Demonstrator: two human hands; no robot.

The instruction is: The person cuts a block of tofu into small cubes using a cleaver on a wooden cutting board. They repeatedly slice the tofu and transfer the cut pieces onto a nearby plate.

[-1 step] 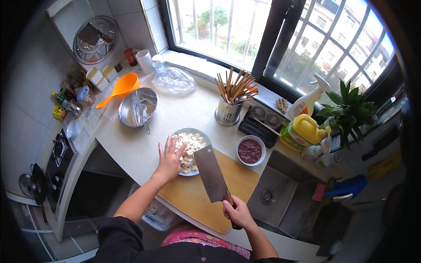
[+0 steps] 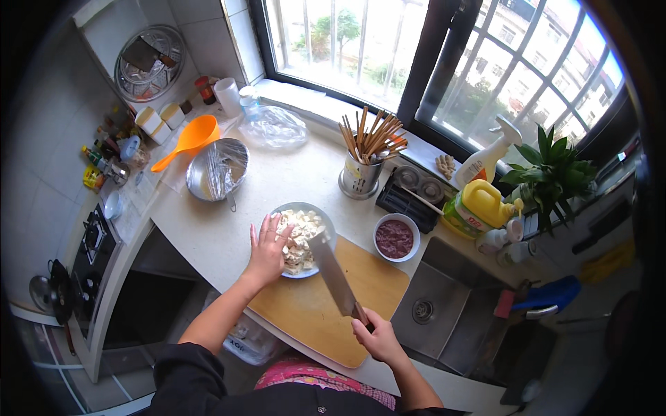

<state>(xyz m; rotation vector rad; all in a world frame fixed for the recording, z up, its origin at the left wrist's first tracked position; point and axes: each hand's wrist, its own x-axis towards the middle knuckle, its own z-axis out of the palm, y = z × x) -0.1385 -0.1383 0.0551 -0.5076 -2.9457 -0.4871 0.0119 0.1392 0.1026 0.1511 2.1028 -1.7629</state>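
Observation:
A round plate or shallow bowl (image 2: 330, 220) stands at the far left edge of the wooden cutting board (image 2: 305, 322), heaped with small white diced pieces (image 2: 300, 232) that look like tofu. My left hand (image 2: 267, 256) lies at its left side, fingers spread over the rim and the edge of the pieces. In my right hand (image 2: 378, 336) is a cleaver (image 2: 336, 281), gripped by its dark wooden handle above the board. The blade points up and left, its tip beside the pieces and its face turned partly edge-on.
A white bowl of dark red minced food (image 2: 395, 239) stands right of the board, before the sink (image 2: 433, 305). Behind are a chopstick holder (image 2: 361, 177) and a yellow jug (image 2: 482, 204). A film-covered metal pan (image 2: 225, 170) and orange ladle-shaped scoop (image 2: 198, 132) sit at the left.
The cleaver has rolled in my right hand, so its blade now looks narrower. My left hand has hardly moved at the bowl.

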